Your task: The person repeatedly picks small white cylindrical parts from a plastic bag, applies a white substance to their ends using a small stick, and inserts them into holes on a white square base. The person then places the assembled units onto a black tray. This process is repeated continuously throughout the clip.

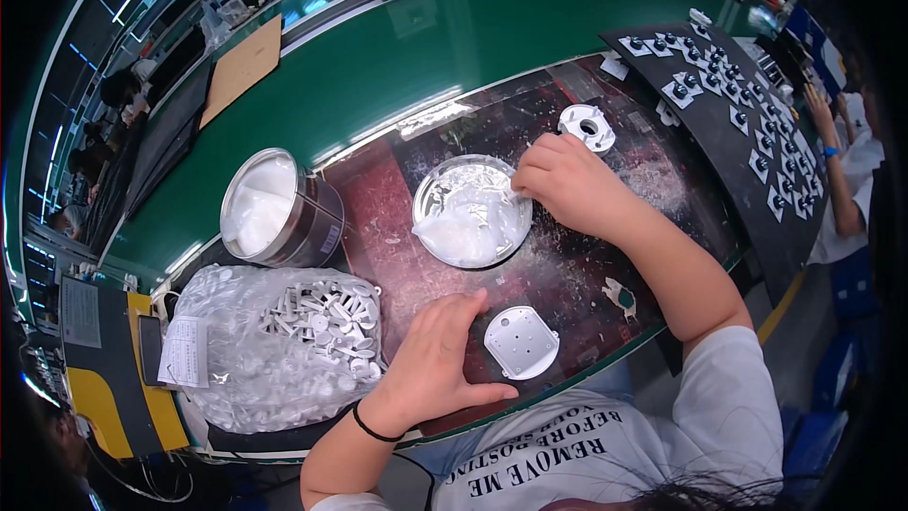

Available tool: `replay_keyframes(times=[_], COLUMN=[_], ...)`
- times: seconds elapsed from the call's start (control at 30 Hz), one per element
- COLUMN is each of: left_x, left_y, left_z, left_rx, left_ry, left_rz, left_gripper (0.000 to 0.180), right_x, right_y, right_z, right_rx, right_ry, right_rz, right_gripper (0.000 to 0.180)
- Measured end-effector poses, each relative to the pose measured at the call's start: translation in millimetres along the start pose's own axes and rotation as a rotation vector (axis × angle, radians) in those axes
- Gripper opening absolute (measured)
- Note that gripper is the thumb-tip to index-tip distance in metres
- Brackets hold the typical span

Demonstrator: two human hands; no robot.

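Observation:
My right hand [572, 180] reaches to the right rim of a round metal dish [437, 187], fingers pinched together. Whatever those fingertips may hold is hidden. Glossy white paste [473, 227] lies in the dish, heaped over its lower left rim. Lower down, my left hand [430, 364] rests at the table's front edge, thumb and fingers spread, holding nothing. Just right of it a flat white plate with small holes [522, 345] lies on the dark worktable [378, 218]. Beyond my right hand sits a white round part with a central hole [573, 119].
An open tin [322, 222] of white paste stands at left, behind a clear bag [265, 369] of small white pieces [326, 317]. A black board [700, 123] at right carries many black-and-white parts. Behind runs a green belt [530, 24]. A co-worker's arm [832, 137] shows far right.

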State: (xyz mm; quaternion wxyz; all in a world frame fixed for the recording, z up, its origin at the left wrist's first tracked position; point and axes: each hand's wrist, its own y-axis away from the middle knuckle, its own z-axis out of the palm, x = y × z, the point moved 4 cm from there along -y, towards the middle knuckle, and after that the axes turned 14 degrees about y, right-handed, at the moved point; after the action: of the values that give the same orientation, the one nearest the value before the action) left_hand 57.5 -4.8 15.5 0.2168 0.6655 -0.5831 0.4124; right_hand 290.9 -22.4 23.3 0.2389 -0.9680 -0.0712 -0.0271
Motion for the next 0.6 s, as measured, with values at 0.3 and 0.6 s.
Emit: replay_keyframes(times=[0.3, 0.6], left_x=[0.6, 0.4], left_y=[-0.4, -0.3], left_z=[-0.3, 0.0], left_rx=[-0.001, -0.004], left_ry=[0.000, -0.008], left_rz=[0.004, 0.004], left_gripper=[0.104, 0.105], right_x=[0.5, 0.0], right_y=[0.2, 0.5], right_z=[2.4, 1.0], right_rx=[-0.022, -0.026], right_ry=[-0.010, 0.012], right_rz=[-0.007, -0.016], right_gripper=[0.010, 0.014])
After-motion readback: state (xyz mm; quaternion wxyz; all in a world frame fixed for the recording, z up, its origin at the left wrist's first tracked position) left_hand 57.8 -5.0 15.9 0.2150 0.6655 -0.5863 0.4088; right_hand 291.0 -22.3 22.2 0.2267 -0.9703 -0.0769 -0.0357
